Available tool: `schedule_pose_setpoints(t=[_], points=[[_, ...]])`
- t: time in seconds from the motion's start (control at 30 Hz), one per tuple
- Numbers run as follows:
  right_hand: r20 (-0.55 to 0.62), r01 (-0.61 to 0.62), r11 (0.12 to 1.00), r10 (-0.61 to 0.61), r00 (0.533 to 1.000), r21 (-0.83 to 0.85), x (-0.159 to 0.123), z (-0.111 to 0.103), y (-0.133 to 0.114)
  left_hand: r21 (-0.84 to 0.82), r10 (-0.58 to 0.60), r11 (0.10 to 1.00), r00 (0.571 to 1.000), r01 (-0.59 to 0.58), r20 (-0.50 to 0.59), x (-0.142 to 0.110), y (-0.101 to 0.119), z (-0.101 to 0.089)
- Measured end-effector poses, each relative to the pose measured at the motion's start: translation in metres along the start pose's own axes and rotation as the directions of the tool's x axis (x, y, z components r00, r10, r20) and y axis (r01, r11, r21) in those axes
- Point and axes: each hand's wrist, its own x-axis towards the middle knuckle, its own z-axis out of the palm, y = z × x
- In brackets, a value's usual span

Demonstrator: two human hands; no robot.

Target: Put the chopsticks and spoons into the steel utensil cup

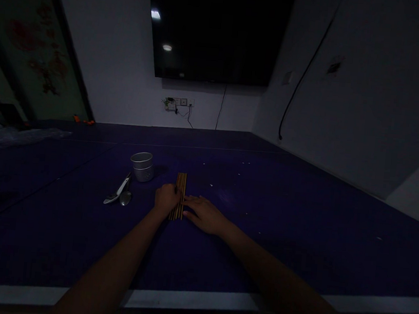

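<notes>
Maybe six long sticks (181, 178) point straight ahead. One left hand (166, 200) curls there, grip unclear; one right hand (206, 215) spreads beside.

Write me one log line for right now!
left hand: curled, at sticks | right hand: open, at sticks' right edge | sticks: side by side on purple surface | metal cup: upright

The chopsticks (183, 189) are thin, straight and yellowish-brown, lying side by side in a narrow row on the purple counter (193, 258), far ends nearly level, their middle partly covered by the left hand (166, 199).
</notes>
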Motion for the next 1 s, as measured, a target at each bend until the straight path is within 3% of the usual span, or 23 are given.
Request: schedule_pose_setpoints(t=[1.0], points=[[-0.01,-0.002,1.0,0.002,1.0,-0.005,0.0001,0.0006,0.0006,0.018,-0.008,1.0,1.0,0.007,0.027,-0.0017,0.0019,-0.0028]])
